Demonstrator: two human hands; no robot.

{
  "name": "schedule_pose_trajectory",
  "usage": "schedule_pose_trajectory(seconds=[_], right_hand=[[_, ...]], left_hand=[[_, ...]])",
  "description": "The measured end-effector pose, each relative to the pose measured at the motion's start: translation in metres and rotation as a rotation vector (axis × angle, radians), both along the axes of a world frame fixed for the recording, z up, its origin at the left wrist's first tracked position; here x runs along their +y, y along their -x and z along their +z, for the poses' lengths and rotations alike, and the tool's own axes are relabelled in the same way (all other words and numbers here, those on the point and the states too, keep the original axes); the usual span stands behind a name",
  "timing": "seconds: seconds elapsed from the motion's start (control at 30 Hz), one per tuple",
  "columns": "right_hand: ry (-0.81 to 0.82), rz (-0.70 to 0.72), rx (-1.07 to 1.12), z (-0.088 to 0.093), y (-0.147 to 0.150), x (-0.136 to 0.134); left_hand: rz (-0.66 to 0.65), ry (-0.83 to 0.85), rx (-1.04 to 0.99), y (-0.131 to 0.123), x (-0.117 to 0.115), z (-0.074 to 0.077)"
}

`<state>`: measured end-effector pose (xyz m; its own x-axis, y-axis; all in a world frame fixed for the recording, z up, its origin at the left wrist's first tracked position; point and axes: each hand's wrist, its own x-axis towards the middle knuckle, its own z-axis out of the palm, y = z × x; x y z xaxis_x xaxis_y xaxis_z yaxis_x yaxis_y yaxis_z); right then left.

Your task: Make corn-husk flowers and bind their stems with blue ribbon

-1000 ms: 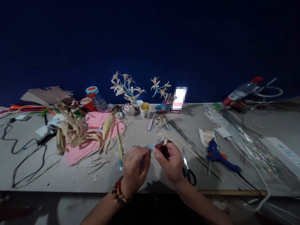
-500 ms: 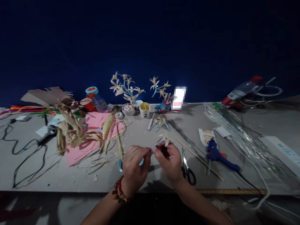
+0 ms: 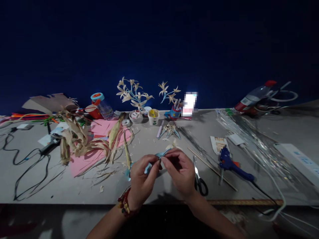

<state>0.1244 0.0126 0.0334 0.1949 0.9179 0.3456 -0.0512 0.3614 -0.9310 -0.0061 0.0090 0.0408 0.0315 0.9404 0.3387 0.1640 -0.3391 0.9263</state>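
Close together over the front of the table, my left hand [image 3: 142, 174] and my right hand [image 3: 181, 173] are both closed, fingertips nearly meeting. Between them runs a strip of light blue tape [image 3: 160, 154], pinched by my left thumb and forefinger; more of the blue shows inside the left hand. My right fingers grip the stem of a pale husk flower [image 3: 173, 145], whose petals stick out beyond the knuckles. The stem itself is mostly hidden. Several similar flowers with blue stems [image 3: 170, 130] lie just past my hands. Scissors [image 3: 199, 179] rest beside my right hand.
Dried corn husks [image 3: 77, 141] cover pink paper [image 3: 82, 162] at left. Behind stand a flower branch [image 3: 134, 93], a paper cup [image 3: 154, 118] and a lit phone [image 3: 189, 104]. At right lie a blue glue gun [image 3: 234, 166], wires [image 3: 199, 147], a thin stick [image 3: 213, 169] and a power strip [image 3: 297, 161].
The flower has sunk lower behind my right fingers. The blue tape now shows wider and flatter between my fingertips, and my right hand has turned slightly.
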Motion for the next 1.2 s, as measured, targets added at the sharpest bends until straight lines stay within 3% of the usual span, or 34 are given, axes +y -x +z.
schedule_pose_trajectory(seconds=[0.23, 0.33, 0.57, 0.77, 1.0, 1.2], right_hand=[[0.010, 0.099, -0.070, 0.003, -0.012, 0.004], [0.025, 0.102, -0.079, 0.000, -0.013, 0.006], [0.039, 0.099, -0.028, -0.005, -0.011, 0.007], [0.022, 0.072, -0.045, -0.004, -0.012, 0.007], [0.020, 0.077, -0.013, -0.005, -0.013, 0.007], [0.020, 0.216, 0.082, -0.001, -0.016, 0.006]], left_hand=[[-0.194, 0.380, -0.324, 0.003, 0.006, 0.000], [-0.179, 0.341, -0.273, 0.002, 0.006, -0.001], [-0.076, 0.054, 0.041, 0.002, 0.002, 0.000], [-0.053, -0.059, 0.136, 0.001, 0.003, 0.003], [-0.112, 0.051, 0.055, 0.002, 0.003, -0.001], [-0.236, 0.303, -0.212, 0.002, 0.002, -0.001]])
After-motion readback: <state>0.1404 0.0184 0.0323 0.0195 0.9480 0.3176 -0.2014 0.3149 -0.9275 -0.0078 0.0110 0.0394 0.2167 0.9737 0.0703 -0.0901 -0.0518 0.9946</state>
